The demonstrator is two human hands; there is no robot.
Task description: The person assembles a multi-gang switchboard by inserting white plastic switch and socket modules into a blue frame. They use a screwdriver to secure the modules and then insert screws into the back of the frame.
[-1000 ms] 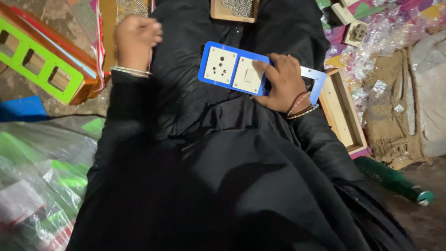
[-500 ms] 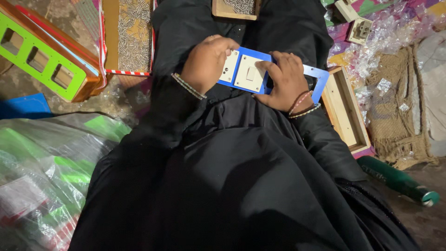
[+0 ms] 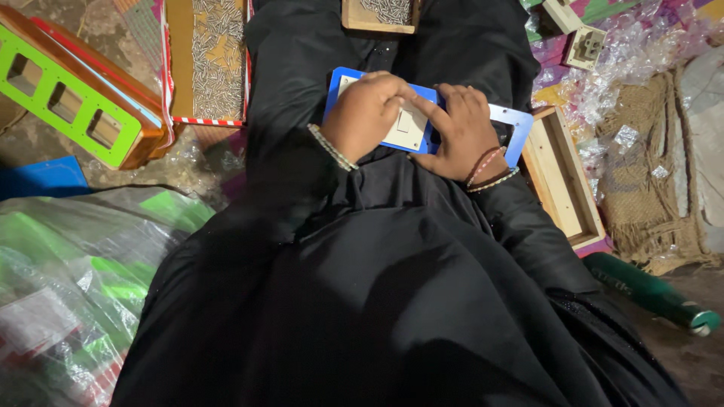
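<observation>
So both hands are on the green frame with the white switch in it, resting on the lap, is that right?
Not quite: the frame is blue, not green, as the head view shows. The rest holds: the left hand and right hand are both on it, the white switch sits in it, and it rests on the lap. The green frame lies aside.

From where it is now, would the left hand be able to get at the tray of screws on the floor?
Probably yes: the left hand rests on the blue plate, nothing lies between it and the screw tray.
</observation>
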